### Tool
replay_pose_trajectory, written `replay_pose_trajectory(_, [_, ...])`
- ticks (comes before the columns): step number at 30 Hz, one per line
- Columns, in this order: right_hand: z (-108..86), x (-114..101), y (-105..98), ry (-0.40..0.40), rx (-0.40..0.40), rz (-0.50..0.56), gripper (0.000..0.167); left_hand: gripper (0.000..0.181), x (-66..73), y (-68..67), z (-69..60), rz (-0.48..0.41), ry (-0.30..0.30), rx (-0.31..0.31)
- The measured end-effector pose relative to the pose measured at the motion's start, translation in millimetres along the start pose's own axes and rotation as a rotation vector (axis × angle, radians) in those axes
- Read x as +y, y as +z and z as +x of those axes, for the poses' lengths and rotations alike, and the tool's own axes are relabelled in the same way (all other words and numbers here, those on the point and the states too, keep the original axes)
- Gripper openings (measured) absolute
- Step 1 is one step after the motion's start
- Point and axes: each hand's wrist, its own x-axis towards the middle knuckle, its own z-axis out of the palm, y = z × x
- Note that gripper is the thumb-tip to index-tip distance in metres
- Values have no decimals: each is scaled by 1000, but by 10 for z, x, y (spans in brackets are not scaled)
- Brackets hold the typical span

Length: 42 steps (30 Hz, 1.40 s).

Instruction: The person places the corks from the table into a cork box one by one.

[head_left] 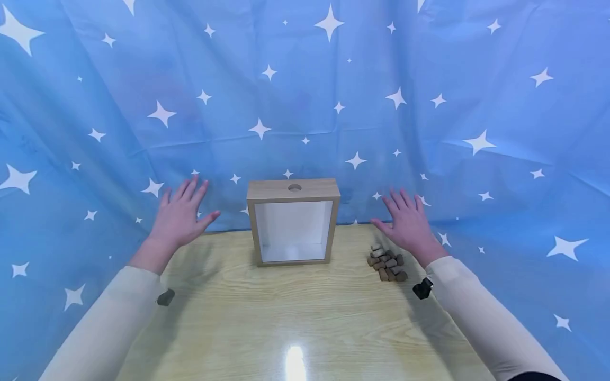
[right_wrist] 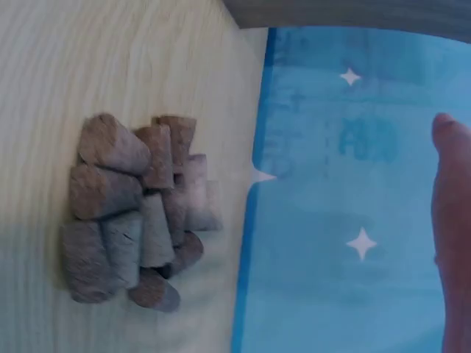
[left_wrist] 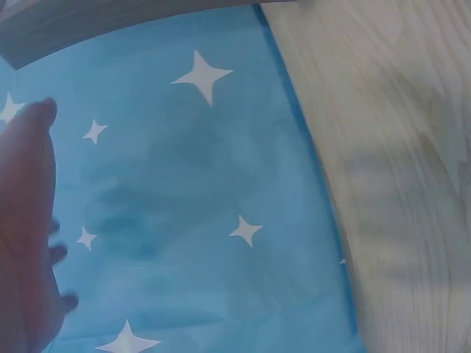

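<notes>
Head view: here's the box (head_left: 293, 227) standing upright, presumably so its hole (head_left: 295, 188) is facing up! Left hand (head_left: 180, 218) is hovering at nine o'clock from it, right hand (head_left: 406, 227) at three, fingers spreading wide, gripping nothing. Corks (head_left: 391, 263) are lying at four, probably for easy reach. Left wrist: box edging in at eleven. Right wrist: corks bunching at eight, hand showing at three.

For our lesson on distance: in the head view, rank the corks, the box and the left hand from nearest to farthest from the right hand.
1. Corks: just below the right hand in the picture.
2. Box: in the middle.
3. Left hand: beyond the box, farthest left.
</notes>
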Motion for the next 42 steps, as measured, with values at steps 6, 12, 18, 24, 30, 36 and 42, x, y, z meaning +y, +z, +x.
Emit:
replay_pose_trajectory(6, [-223,-30,56,6,-18,111,83,87,55,-35,78,-117,93,-12])
replay_pose_trajectory(12, [-444,5,205,32,-76,243,75,81,82,-74,142,-256,182,-15])
replay_pose_trajectory(18, [-688,99,374,66,-147,405,65,76,176,-115,201,-398,198,-4])
replay_pose_trajectory(24, [-899,192,456,97,-164,572,56,73,306,-152,288,-579,174,10])
replay_pose_trajectory(30, [-1078,246,539,134,-143,642,49,71,458,-123,423,-723,209,18])
replay_pose_trajectory(36, [-1199,250,562,164,-125,656,39,72,566,-90,511,-766,209,2])
replay_pose_trajectory(42, [-1296,256,562,189,-135,664,39,67,642,-85,536,-844,205,-25])
